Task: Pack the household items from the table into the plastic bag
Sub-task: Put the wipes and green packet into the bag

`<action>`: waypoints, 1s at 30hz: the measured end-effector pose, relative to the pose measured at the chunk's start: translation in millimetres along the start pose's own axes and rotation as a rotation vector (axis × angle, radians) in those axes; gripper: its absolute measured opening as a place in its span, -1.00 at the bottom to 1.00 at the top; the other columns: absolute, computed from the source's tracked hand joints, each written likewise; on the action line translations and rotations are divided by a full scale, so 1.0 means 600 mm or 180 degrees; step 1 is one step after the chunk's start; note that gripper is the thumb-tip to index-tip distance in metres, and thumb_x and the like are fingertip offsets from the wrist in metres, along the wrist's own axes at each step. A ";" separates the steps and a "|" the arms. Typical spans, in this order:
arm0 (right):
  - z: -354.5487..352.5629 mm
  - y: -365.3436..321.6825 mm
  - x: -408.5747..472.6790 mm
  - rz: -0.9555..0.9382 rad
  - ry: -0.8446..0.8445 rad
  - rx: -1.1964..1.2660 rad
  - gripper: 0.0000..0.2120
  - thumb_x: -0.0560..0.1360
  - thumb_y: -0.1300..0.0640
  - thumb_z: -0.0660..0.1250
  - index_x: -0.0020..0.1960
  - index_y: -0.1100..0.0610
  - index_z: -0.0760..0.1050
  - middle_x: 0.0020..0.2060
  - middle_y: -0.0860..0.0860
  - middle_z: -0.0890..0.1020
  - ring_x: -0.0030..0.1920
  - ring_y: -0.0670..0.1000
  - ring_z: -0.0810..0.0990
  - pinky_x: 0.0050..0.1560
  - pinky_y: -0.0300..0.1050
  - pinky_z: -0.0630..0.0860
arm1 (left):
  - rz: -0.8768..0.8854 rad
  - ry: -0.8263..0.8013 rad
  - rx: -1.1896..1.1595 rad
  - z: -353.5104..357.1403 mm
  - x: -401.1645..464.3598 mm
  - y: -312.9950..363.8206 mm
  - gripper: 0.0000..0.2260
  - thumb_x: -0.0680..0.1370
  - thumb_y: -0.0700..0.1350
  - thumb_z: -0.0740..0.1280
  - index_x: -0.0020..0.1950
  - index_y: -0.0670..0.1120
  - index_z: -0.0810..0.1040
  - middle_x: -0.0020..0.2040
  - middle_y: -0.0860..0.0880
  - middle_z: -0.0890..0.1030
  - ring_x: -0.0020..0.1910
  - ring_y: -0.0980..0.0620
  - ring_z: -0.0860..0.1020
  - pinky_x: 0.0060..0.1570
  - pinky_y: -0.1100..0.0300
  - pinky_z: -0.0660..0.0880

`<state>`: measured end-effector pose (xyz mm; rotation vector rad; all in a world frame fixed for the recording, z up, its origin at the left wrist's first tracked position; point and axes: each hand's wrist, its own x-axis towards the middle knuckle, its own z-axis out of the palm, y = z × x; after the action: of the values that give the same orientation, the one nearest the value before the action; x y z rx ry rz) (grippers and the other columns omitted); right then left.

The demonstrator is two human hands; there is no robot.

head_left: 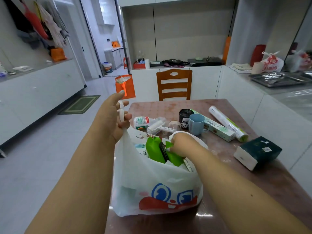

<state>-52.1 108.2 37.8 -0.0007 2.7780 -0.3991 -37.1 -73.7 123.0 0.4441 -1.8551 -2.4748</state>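
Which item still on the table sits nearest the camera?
The dark green tissue box, lying alone at the right, nearer than the blue cup, black bag roll and film roll.

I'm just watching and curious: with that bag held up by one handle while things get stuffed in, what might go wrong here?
The left hand holds only one handle, so the plastic bag could sag or tip off the table's near edge. The right hand pushing the green packet down might stretch the thin plastic.
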 end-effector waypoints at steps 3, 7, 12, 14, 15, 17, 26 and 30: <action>-0.010 -0.013 0.015 0.0129 0.0066 -0.0124 -0.62 0.56 0.07 0.28 0.33 0.17 0.44 0.22 0.12 0.55 0.16 0.15 0.55 0.06 -0.01 0.50 | -0.0088 -0.0053 0.0005 -0.006 -0.004 0.002 -0.53 0.50 0.11 0.31 0.27 -0.20 0.48 -0.25 -0.11 0.51 -0.50 0.10 0.41 -0.69 0.37 0.24; -0.041 -0.023 0.007 -0.0455 0.0814 0.0339 -0.82 0.56 0.08 0.21 -0.10 0.14 0.51 -0.21 0.06 0.54 -0.18 0.09 0.51 -0.25 -0.16 0.40 | -0.0160 -0.0079 -0.0018 -0.013 -0.010 0.006 -0.48 0.52 0.16 0.27 0.28 -0.22 0.47 -0.20 -0.13 0.53 -0.48 0.10 0.41 -0.68 0.38 0.26; -0.067 0.013 0.010 0.0386 0.1569 0.0257 -0.47 0.52 -0.11 0.26 0.36 0.18 0.35 0.30 0.18 0.45 0.29 0.19 0.41 0.22 0.08 0.39 | -0.0193 -0.0104 0.0064 -0.018 -0.024 0.008 -0.46 0.52 0.24 0.22 0.22 -0.19 0.51 -0.20 -0.13 0.58 -0.48 0.11 0.41 -0.66 0.38 0.27; -0.052 0.030 0.027 0.0471 0.0872 0.1012 -0.54 0.51 0.10 0.32 0.35 0.24 0.36 0.23 0.24 0.52 0.13 0.18 0.53 0.13 0.06 0.48 | -0.0227 -0.0116 0.0121 -0.025 -0.026 0.009 -0.45 0.53 0.25 0.19 0.21 -0.20 0.53 -0.16 -0.14 0.58 -0.50 0.12 0.40 -0.66 0.39 0.27; -0.048 0.035 0.028 0.0323 0.0630 0.1794 -0.62 0.50 0.24 0.29 0.31 0.24 0.41 0.09 0.24 0.60 -0.09 0.13 0.58 -0.04 0.00 0.55 | -0.0247 -0.0111 0.0173 -0.030 -0.025 0.010 -0.45 0.54 0.25 0.19 0.20 -0.20 0.53 -0.12 -0.16 0.58 -0.51 0.12 0.40 -0.65 0.39 0.28; -0.058 0.045 0.021 0.0033 0.0668 0.3643 -0.68 0.52 0.37 0.19 0.24 0.19 0.46 -0.18 0.14 0.60 -0.39 0.00 0.49 -0.39 -0.16 0.49 | -0.0269 -0.0053 0.0321 -0.040 -0.024 0.012 -0.45 0.53 0.24 0.20 0.20 -0.21 0.55 0.00 -0.20 0.60 -0.54 0.12 0.40 -0.64 0.38 0.29; -0.065 0.029 -0.011 -0.0666 -0.0303 -0.0151 -0.44 0.40 0.01 0.46 0.35 0.06 0.39 0.23 0.01 0.52 0.14 0.07 0.51 0.07 -0.05 0.49 | -0.0228 0.0006 0.0644 -0.026 -0.019 0.017 -0.53 0.55 0.18 0.20 0.12 -0.22 0.57 0.10 -0.23 0.65 -0.53 0.12 0.37 -0.52 0.31 0.35; -0.084 0.052 0.001 -0.0702 -0.0139 0.1423 -0.45 0.34 0.33 0.36 0.30 0.01 0.45 0.12 0.02 0.55 -0.01 0.02 0.55 -0.05 -0.15 0.57 | -0.0233 -0.0011 0.0673 -0.013 -0.012 0.020 -0.51 0.54 0.16 0.20 0.17 -0.23 0.55 0.09 -0.25 0.63 -0.58 0.12 0.36 -0.53 0.33 0.33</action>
<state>-67.6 152.1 75.0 -0.2073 2.5919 -1.0524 -30.4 -83.4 133.9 0.5226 -2.1498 -2.3322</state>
